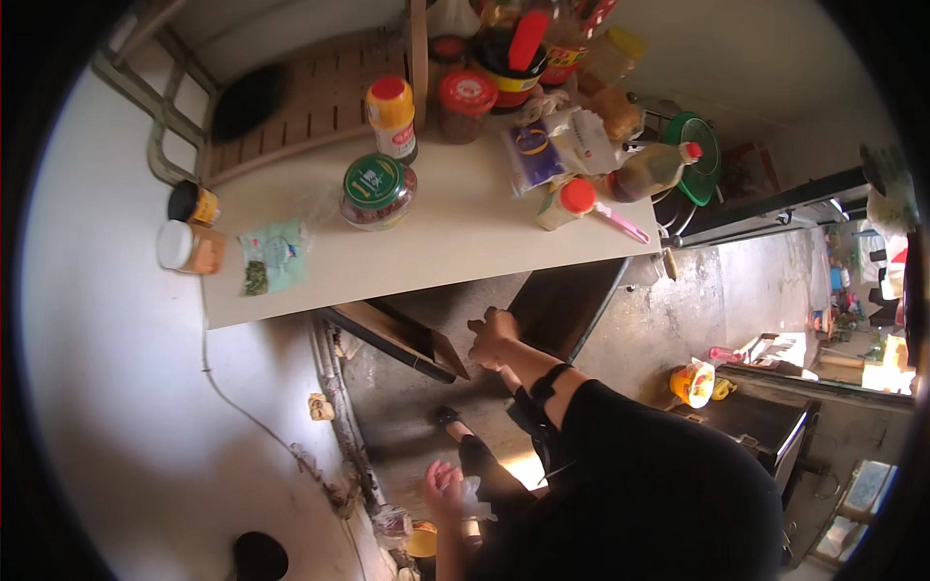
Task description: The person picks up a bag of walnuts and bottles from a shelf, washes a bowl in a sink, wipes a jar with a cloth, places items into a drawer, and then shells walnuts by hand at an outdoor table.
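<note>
My right hand [495, 338] reaches over the floor beneath the counter's front edge, between two open dark panels that look like cabinet doors, the left one [396, 341] and the right one [570, 301]. Its fingers are bent and somewhat apart, and no object shows in them. Lower in the picture, my left hand [442, 483] is raised and blurred, fingers curled. Translucent plastic [476, 500] shows right beside it; whether the hand holds it is unclear. On the counter [450, 240] stand a green-lidded jar [378, 190], a red-capped shaker [392, 116] and a small red-lidded jar [567, 203].
A green packet [275, 258] and two jars lie at the counter's left end. At its right lie a pink-handled utensil [623, 222] and an oil bottle [654, 172]. A pipe [345, 421] runs along the wall by the floor. A yellow tub [692, 383] stands at the right.
</note>
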Motion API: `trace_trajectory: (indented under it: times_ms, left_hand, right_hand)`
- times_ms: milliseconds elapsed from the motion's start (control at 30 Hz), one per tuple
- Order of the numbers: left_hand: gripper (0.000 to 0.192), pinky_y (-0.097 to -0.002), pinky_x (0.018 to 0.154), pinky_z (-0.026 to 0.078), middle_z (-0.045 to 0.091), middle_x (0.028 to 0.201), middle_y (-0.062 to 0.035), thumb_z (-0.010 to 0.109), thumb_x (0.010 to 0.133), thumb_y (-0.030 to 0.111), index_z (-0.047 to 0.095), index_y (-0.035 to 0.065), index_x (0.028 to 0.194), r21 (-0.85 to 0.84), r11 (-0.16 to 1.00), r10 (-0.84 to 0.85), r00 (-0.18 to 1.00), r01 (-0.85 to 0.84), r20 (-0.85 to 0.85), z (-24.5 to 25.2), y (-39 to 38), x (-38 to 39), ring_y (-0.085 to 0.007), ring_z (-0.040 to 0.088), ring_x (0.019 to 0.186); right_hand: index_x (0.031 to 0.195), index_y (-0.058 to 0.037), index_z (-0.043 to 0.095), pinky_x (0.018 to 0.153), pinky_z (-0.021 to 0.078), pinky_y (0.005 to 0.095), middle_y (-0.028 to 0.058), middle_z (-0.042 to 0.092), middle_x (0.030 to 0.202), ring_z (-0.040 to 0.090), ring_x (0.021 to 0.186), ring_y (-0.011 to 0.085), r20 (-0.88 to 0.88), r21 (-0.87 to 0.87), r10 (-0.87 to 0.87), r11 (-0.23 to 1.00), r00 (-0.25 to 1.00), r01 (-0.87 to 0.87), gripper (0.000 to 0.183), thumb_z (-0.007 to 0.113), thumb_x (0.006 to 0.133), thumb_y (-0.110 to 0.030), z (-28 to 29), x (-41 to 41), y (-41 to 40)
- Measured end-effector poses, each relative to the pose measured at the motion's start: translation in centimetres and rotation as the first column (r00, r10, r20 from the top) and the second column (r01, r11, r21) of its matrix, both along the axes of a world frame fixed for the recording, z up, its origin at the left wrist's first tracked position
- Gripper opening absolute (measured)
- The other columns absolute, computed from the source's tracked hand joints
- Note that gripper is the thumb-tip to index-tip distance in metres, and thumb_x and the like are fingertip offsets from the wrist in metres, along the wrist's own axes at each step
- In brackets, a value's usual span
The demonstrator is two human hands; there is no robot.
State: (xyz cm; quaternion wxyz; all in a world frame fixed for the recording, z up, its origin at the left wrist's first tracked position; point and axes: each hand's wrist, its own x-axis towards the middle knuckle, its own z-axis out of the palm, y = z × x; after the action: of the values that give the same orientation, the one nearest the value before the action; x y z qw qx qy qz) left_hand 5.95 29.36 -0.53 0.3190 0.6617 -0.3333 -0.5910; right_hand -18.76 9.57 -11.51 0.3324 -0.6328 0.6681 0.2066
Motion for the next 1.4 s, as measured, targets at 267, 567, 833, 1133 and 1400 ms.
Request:
trace_trajectory:
  times_ms: [267, 567, 833, 1133, 1400]
  left_hand:
    - [0.038, -0.0265, 0.069, 0.048, 0.059, 0.095, -0.011, 0.059, 0.075, 0.002, 0.046, -0.0007, 0.111, -0.101, 0.968, -0.205, 0.959, 0.228, 0.198, 7.9, -9.4, -0.9, -0.0146, 0.058, 0.076]
    - [0.066, -0.0308, 0.072, 0.048, 0.047, 0.114, -0.0199, 0.071, 0.065, 0.013, 0.038, -0.001, 0.12, -0.695, 0.546, -0.328, 0.883, 0.467, 0.336, 9.1, -27.1, -18.2, -0.0287, 0.055, 0.094]
    - [0.043, -0.0343, 0.068, 0.049, 0.062, 0.086, -0.0149, 0.074, 0.062, 0.022, 0.057, 0.0005, 0.095, -0.587, 0.739, -0.264, 0.944, 0.329, 0.198, 5.4, -32.2, -26.0, -0.0309, 0.06, 0.078]
    - [0.024, -0.0324, 0.055, 0.048, 0.062, 0.071, -0.0108, 0.069, 0.068, 0.018, 0.057, 0.0036, 0.082, -0.628, 0.463, -0.182, 0.76, 0.626, 0.623, 14.0, -30.6, -21.9, -0.0271, 0.061, 0.063]
    - [0.061, -0.0249, 0.058, 0.048, 0.057, 0.101, -0.015, 0.075, 0.066, 0.027, 0.046, 0.0001, 0.111, -0.422, 0.905, -0.373, 0.578, 0.054, -0.726, 19.4, -25.3, -12.8, -0.0169, 0.058, 0.076]
  right_hand:
    - [0.084, -0.0015, 0.065, 0.067, 0.0476, 0.0288, 0.0125, 0.064, 0.076, 0.061, 0.071, 0.0188, 0.632, 0.017, -0.647, 0.562, 0.427, 0.827, 0.032, 0.067, 0.069, -0.03, 16.5, -5.1, 3.6]
    - [0.092, 0.002, 0.058, 0.071, 0.042, 0.0208, 0.0027, 0.058, 0.084, 0.053, 0.078, 0.0078, 0.992, -0.032, 0.126, 0.171, 0.01, 0.985, 0.018, 0.058, 0.08, -0.012, 34.3, -10.8, -4.1]
    - [0.095, -0.006, 0.059, 0.078, 0.0432, 0.0373, 0.0129, 0.056, 0.096, 0.053, 0.09, 0.0315, 0.492, -0.837, -0.017, 0.266, 0.87, 0.478, 0.033, 0.068, 0.066, -0.02, 25.5, -10.3, -9.9]
    - [0.087, -0.0072, 0.06, 0.06, 0.0459, 0.0393, 0.0179, 0.059, 0.074, 0.057, 0.067, 0.0354, 0.64, -0.671, -0.086, 0.422, 0.763, 0.61, 0.023, 0.06, 0.074, -0.026, 26.6, -10.0, -11.8]
    - [0.089, 0.0062, 0.056, 0.064, 0.0456, 0.0274, 0.0111, 0.059, 0.078, 0.054, 0.063, 0.0193, 0.961, 0.019, 0.145, 0.816, -0.237, 0.578, 0.025, 0.055, 0.081, -0.018, 29.1, -10.4, -7.7]
